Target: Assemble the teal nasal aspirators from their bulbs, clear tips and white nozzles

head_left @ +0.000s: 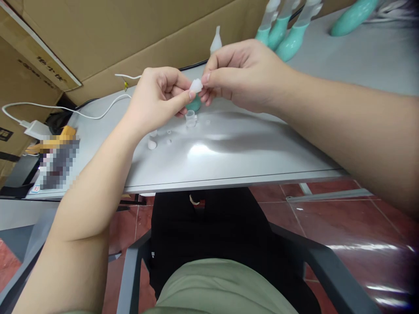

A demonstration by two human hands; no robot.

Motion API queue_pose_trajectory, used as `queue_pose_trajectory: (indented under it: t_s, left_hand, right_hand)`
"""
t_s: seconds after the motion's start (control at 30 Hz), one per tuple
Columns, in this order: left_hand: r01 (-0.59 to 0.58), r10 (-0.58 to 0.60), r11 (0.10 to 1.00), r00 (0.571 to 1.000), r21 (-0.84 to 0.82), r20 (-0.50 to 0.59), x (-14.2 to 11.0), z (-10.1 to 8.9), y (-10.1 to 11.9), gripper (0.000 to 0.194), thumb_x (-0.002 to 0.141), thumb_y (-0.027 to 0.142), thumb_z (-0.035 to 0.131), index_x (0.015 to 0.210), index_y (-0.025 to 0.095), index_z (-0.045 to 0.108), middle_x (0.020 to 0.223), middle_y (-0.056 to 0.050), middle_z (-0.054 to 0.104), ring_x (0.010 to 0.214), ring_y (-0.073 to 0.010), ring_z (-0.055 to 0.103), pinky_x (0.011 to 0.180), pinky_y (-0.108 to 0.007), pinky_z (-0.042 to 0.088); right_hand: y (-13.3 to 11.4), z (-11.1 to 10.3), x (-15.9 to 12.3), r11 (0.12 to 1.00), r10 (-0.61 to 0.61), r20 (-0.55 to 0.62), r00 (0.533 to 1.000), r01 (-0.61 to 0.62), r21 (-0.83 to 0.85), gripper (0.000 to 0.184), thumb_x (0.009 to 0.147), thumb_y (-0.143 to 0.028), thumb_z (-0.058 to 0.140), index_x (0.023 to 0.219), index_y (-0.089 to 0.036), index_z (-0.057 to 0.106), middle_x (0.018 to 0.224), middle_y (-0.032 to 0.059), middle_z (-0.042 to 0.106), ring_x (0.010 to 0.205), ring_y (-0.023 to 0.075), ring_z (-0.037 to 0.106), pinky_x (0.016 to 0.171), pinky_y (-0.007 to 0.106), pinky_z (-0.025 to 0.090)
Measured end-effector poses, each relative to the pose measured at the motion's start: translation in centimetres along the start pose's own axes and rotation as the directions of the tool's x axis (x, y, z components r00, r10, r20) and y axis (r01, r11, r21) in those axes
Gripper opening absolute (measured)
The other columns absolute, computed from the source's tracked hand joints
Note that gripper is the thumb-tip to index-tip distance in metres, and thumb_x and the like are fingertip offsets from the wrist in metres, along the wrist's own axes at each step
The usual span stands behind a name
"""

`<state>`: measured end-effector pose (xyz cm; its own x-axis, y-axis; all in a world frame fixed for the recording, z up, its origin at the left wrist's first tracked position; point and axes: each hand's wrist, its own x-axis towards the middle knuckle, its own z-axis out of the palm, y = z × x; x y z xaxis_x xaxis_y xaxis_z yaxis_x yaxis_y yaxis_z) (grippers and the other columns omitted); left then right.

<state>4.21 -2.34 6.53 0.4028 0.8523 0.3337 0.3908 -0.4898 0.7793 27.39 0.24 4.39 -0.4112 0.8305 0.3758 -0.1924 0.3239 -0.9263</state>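
A small white plastic piece (196, 85) is pinched between the thumb and fingers of my left hand (165, 89). From the other side, the thumb and fingertips of my right hand (234, 76) are closed at its edge. Just below it a green bulb (194, 104) shows, partly hidden by my fingers. On the table in front stands a clear cylindrical part (190, 118). Several tiny white pieces lie about it, among them a white cone-shaped cap (152, 144). Behind my right hand rises a white pointed nozzle (216, 41).
Several green bulbs with clear tops (292, 41) stand at the back right, and another green bulb (353, 18) lies beyond them. A white cable (94, 117) runs across the left of the grey table (262, 152) to a white plug (36, 129). Cardboard (131, 39) borders the back.
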Motion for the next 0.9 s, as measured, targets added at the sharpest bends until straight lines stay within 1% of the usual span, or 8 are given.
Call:
queue_pose_trajectory:
  t_s: [0.23,0.4,0.5,0.6,0.67,0.73,0.83,0.9]
  left_hand:
    - [-0.035,0.036,0.999,0.998,0.023,-0.044,-0.3,0.2,0.3,0.038,0.09,0.062,0.107,0.085,0.035,0.08,0.075,-0.001,0.084,0.069,-0.0228,0.071,0.068,-0.046,0.052]
    - [-0.022,0.024,0.999,0.997,0.023,-0.075,-0.5,-0.1,0.8,0.03,0.091,0.05,0.109,0.083,0.035,0.084,0.078,0.001,0.086,0.072,-0.022,0.073,0.067,-0.045,0.052]
    - [-0.052,0.05,0.999,0.992,-0.008,-0.118,-0.7,-0.2,0.9,0.024,0.094,0.037,0.105,0.084,0.034,0.084,0.079,0.001,0.086,0.07,-0.0213,0.075,0.07,-0.046,0.055]
    - [-0.05,0.052,0.998,0.996,0.025,-0.067,-0.4,-0.4,0.7,0.029,0.093,0.044,0.109,0.087,0.034,0.083,0.08,0.003,0.086,0.072,-0.0199,0.075,0.072,-0.046,0.056]
    - [-0.048,0.05,0.998,0.998,0.048,-0.045,-0.2,-0.4,0.5,0.039,0.088,0.057,0.112,0.086,0.035,0.08,0.077,0.004,0.084,0.07,-0.0191,0.073,0.07,-0.047,0.054]
    - [-0.04,0.044,0.997,0.997,0.069,-0.064,-0.1,-0.5,0.4,0.042,0.088,0.062,0.111,0.086,0.036,0.079,0.076,0.004,0.083,0.071,-0.0199,0.073,0.07,-0.047,0.054]
    - [-0.036,0.049,0.992,0.993,0.118,-0.109,-0.4,-0.8,0.6,0.032,0.095,0.054,0.107,0.086,0.035,0.082,0.073,0.003,0.081,0.074,-0.0209,0.073,0.07,-0.046,0.053]
    - [-0.078,0.094,0.985,0.991,0.153,-0.098,-0.8,-1.3,0.9,0.016,0.099,0.042,0.1,0.089,0.034,0.089,0.075,0.003,0.08,0.074,-0.0195,0.071,0.07,-0.044,0.05]
  right_hand:
    - [0.1,-0.4,0.0,0.999,-0.022,0.012,1.0,0.021,0.044,0.038,0.103,0.005,0.094,0.081,-0.015,0.071,0.069,0.001,0.077,0.063,0.0123,0.077,0.063,0.018,0.068]
    - [0.2,-0.6,0.0,0.997,-0.021,-0.002,1.0,0.021,0.074,0.019,0.102,-0.001,0.103,0.1,-0.01,0.086,0.081,0.0047,0.086,0.067,0.0134,0.082,0.069,0.02,0.074]
    - [0.0,-0.6,-0.2,0.997,-0.033,-0.026,0.999,0.035,0.072,0.016,0.103,-0.006,0.106,0.099,-0.01,0.09,0.083,0.0046,0.088,0.071,0.013,0.085,0.071,0.019,0.075]
    - [-0.2,-0.4,-0.2,0.998,-0.034,-0.046,0.998,0.036,0.05,0.02,0.102,-0.011,0.11,0.097,-0.009,0.09,0.081,0.0046,0.087,0.071,0.0127,0.085,0.066,0.017,0.073]
    - [-0.4,-0.1,-0.1,0.999,-0.032,-0.068,0.997,0.033,0.018,0.018,0.105,-0.006,0.104,0.096,-0.008,0.089,0.081,0.0048,0.087,0.068,0.012,0.083,0.063,0.017,0.07]
    - [-0.7,0.2,-0.1,0.999,-0.03,-0.096,0.995,0.028,-0.028,0.023,0.113,0.003,0.09,0.094,-0.009,0.085,0.079,0.0031,0.085,0.064,0.0104,0.08,0.06,0.017,0.068]
    - [-1.5,0.5,-0.3,0.993,-0.013,-0.124,0.992,-0.002,-0.118,0.041,0.12,0.011,0.07,0.087,-0.012,0.079,0.073,-0.0007,0.081,0.059,0.0078,0.075,0.059,0.017,0.065]
    - [-2.2,0.2,-0.6,0.98,0.026,-0.089,0.996,-0.043,-0.197,0.045,0.119,0.013,0.069,0.084,-0.013,0.079,0.073,-0.0015,0.08,0.059,0.007,0.075,0.06,0.016,0.065]
